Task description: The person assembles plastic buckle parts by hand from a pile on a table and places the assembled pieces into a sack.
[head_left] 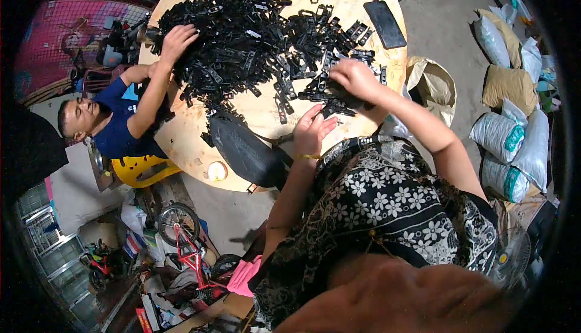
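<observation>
A large heap of small black plastic parts (236, 36) covers much of the round wooden table (242, 112). My right hand (358, 82) is over the near right part of the spread, its fingers bent down and drawn together among loose pieces. What its fingertips hold, if anything, is hidden. Nearer to me, my left hand (311, 128) is by the table's edge with its palm turned up and inward. Its fingers are apart, and I see nothing held in them. Several black parts (339, 106) lie between my two hands.
A co-worker (115, 112) at the left reaches a hand (180, 39) into the heap. Two phones (385, 24) lie at the table's far right. A black mesh bag (245, 151) sits at the near edge. An open paper sack (433, 88) and stuffed sacks (508, 91) stand at right.
</observation>
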A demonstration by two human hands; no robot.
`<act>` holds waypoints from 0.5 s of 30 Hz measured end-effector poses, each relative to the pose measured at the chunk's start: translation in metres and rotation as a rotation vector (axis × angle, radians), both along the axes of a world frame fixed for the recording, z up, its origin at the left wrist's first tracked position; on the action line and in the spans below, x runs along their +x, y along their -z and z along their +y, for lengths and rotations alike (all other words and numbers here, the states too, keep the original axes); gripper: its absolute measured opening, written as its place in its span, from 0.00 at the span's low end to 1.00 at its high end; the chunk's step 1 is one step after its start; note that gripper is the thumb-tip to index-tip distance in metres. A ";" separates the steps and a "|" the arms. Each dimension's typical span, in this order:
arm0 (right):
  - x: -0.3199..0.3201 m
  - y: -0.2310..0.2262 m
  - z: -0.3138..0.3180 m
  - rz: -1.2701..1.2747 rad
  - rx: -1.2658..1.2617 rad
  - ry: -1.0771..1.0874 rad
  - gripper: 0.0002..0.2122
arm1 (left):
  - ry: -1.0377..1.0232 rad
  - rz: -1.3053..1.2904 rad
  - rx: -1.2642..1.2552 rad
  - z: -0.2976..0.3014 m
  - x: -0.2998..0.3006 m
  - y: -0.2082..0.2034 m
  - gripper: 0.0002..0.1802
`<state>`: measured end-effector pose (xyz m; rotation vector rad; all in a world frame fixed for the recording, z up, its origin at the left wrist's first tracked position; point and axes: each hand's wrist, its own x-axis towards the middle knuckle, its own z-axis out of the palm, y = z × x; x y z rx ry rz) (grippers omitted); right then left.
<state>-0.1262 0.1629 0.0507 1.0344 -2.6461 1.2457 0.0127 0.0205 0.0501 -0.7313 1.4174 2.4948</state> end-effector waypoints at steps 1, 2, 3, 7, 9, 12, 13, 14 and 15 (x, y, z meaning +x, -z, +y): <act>-0.020 0.013 -0.001 0.062 0.033 0.037 0.07 | -0.007 0.025 -0.002 0.000 0.000 0.000 0.21; -0.035 0.015 -0.002 0.097 0.143 0.047 0.08 | -0.013 0.025 -0.004 -0.002 0.001 0.001 0.21; -0.047 0.021 -0.002 0.163 0.137 0.086 0.09 | -0.031 0.018 -0.017 -0.003 0.001 0.001 0.21; -0.068 0.032 -0.025 0.358 0.154 -0.008 0.14 | -0.029 -0.002 0.004 -0.006 0.006 0.010 0.21; -0.073 0.036 -0.042 0.325 0.172 0.016 0.14 | -0.023 -0.016 0.002 -0.002 0.010 0.008 0.21; -0.076 0.042 -0.055 0.264 0.182 0.031 0.13 | -0.006 -0.035 -0.004 0.001 0.009 0.004 0.21; -0.075 0.040 -0.059 0.201 0.209 0.027 0.11 | 0.002 -0.041 -0.010 0.000 0.010 0.004 0.21; -0.074 0.038 -0.062 0.137 0.237 0.024 0.09 | -0.004 -0.041 -0.011 -0.001 0.010 0.005 0.21; -0.076 0.040 -0.064 0.140 0.202 0.030 0.07 | 0.000 -0.034 -0.021 -0.003 0.011 0.008 0.21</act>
